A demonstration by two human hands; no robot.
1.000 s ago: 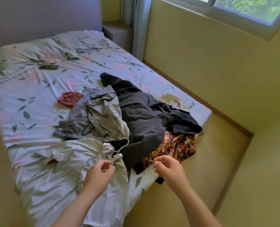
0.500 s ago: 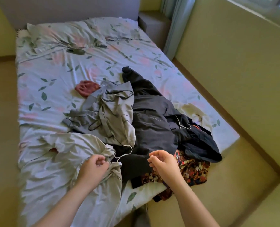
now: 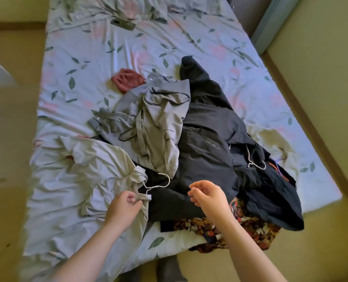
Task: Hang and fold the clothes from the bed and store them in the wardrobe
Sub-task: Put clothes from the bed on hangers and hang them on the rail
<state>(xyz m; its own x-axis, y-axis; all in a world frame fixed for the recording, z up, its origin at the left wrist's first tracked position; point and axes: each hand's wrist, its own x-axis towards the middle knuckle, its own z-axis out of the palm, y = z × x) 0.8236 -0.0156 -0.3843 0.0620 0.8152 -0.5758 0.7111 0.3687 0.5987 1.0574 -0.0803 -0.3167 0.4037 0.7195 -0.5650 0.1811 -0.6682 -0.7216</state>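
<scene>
The task looks barely begun: every garment in view lies on the bed (image 3: 83,58), none folded, and no wardrobe shows. The left hand (image 3: 124,208) pinches the collar of a pale shirt (image 3: 77,180) between thumb and curled fingers. A white hanger (image 3: 162,182) sits in that collar, its hook just beyond the fingertips, so this shirt seems to be the one being hung. The right hand (image 3: 209,196) hovers with loosely curled fingers and holds nothing, above a black jacket (image 3: 205,151).

I count seven garments:
- the pale shirt
- a grey shirt (image 3: 154,123) beyond the left hand
- the black jacket
- a dark navy garment (image 3: 271,200) to the right of the right hand
- a patterned garment (image 3: 250,231) below that hand's wrist
- a cream garment (image 3: 271,143) farther right
- a reddish knitted piece (image 3: 127,79) far beyond the left hand

Two hangers show; the second white hanger (image 3: 255,162) lies in the dark clothes.
</scene>
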